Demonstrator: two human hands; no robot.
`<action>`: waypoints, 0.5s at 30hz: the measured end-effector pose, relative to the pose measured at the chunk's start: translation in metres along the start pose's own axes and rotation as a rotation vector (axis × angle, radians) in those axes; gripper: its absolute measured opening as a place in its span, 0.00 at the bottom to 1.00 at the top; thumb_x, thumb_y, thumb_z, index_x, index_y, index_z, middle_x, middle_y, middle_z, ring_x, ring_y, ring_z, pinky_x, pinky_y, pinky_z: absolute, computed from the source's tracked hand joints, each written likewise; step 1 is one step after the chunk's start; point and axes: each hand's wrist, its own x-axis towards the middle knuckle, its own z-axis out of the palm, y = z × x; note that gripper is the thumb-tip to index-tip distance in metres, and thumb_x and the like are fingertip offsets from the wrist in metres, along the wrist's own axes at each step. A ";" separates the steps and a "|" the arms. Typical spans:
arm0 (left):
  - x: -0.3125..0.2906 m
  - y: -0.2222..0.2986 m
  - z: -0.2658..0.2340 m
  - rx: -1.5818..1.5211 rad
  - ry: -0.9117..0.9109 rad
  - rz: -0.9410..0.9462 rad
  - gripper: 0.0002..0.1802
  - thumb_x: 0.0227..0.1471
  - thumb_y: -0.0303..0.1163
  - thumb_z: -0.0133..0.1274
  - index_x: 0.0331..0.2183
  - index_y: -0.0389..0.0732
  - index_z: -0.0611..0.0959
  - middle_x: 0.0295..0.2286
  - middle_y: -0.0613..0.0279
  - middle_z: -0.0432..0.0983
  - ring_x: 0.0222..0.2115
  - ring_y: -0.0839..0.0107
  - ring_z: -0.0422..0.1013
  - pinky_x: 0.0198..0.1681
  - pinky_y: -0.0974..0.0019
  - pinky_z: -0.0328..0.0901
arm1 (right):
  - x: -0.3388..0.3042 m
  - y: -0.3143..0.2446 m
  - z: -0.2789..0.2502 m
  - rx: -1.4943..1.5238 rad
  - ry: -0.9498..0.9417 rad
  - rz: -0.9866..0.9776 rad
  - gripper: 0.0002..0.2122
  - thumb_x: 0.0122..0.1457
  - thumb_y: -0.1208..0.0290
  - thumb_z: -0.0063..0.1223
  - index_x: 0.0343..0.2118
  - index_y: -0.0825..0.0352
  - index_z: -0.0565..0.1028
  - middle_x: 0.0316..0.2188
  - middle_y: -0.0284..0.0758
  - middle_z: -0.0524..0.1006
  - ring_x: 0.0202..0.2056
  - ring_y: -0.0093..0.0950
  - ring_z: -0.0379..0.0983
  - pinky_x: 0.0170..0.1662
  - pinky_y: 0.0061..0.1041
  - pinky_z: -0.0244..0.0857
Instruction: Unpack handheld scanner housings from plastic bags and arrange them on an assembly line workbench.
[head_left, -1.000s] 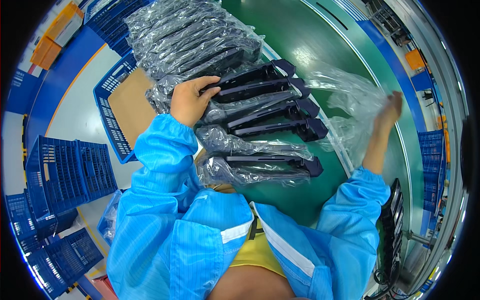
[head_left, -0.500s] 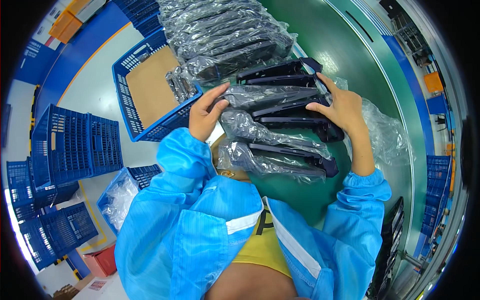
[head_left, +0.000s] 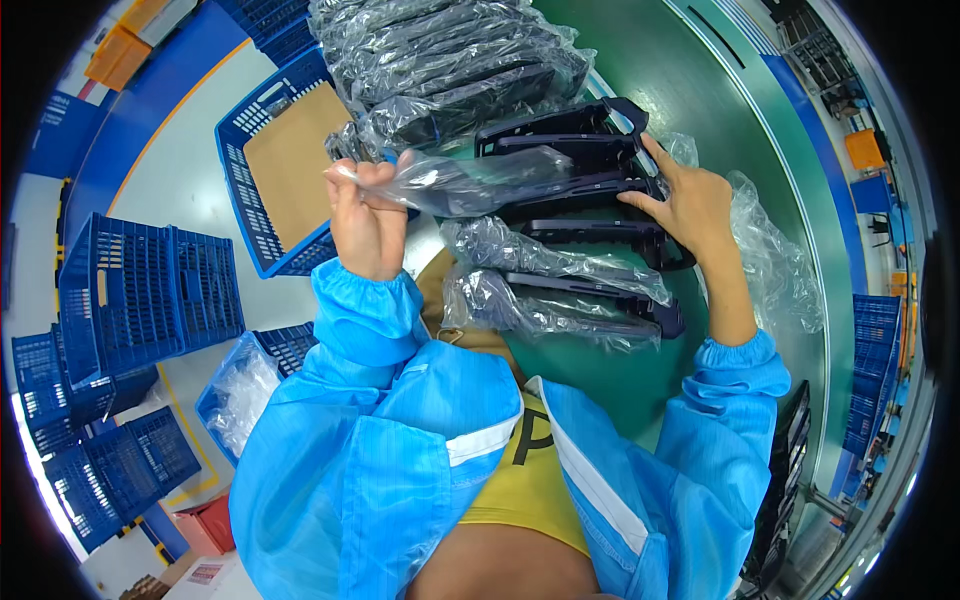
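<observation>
With its fingers closed, my left hand [head_left: 368, 222] grips the end of a clear plastic bag [head_left: 470, 182], stretched out to the left. The bag still covers part of a long dark plastic part [head_left: 605, 184]. My right hand [head_left: 692, 205] holds that part's right end between thumb and index finger. Behind it lies a bare dark frame-like part [head_left: 555, 128]. Nearer to me is another bare dark part [head_left: 595, 232], followed by wrapped parts [head_left: 560, 262] lying side by side on the green table [head_left: 570, 390].
Many bagged dark parts [head_left: 440, 70] are lined up at the back. A blue crate [head_left: 245, 185] with cardboard stands on the left, near stacked blue crates [head_left: 150, 295]. Loose clear plastic film [head_left: 775, 265] lies right of my right hand; more film [head_left: 245, 400] fills a lower-left crate.
My left hand has moved left and closed on the bag's end, drawing the bag leftward and partly off the dark part. My right hand has stayed at the part's right end.
</observation>
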 end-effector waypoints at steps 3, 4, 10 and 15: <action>0.009 0.000 0.002 -0.326 0.106 -0.027 0.11 0.60 0.43 0.40 0.32 0.47 0.68 0.16 0.71 0.53 0.18 0.78 0.51 0.27 0.69 0.56 | -0.004 0.004 0.002 0.006 0.022 0.000 0.36 0.40 0.41 0.58 0.53 0.53 0.68 0.15 0.34 0.72 0.18 0.34 0.70 0.22 0.29 0.60; 0.010 -0.006 0.004 -0.326 0.105 -0.035 0.11 0.60 0.43 0.40 0.32 0.47 0.68 0.16 0.71 0.53 0.18 0.78 0.51 0.27 0.69 0.56 | -0.006 0.004 0.002 0.009 0.041 0.003 0.35 0.39 0.41 0.59 0.51 0.54 0.70 0.15 0.33 0.72 0.18 0.32 0.71 0.22 0.28 0.60; -0.022 -0.059 0.019 0.786 0.092 0.415 0.14 0.61 0.41 0.39 0.28 0.41 0.67 0.16 0.72 0.53 0.15 0.82 0.50 0.18 0.74 0.49 | -0.011 0.000 -0.018 0.036 0.117 -0.124 0.34 0.38 0.41 0.58 0.51 0.50 0.70 0.14 0.31 0.71 0.18 0.31 0.69 0.22 0.28 0.59; -0.015 -0.057 0.042 0.467 -0.039 0.038 0.15 0.61 0.43 0.39 0.28 0.43 0.67 0.15 0.73 0.52 0.15 0.83 0.48 0.16 0.74 0.44 | 0.000 -0.040 -0.022 0.112 -0.041 -0.308 0.23 0.49 0.47 0.51 0.47 0.52 0.72 0.15 0.32 0.70 0.20 0.33 0.70 0.22 0.32 0.60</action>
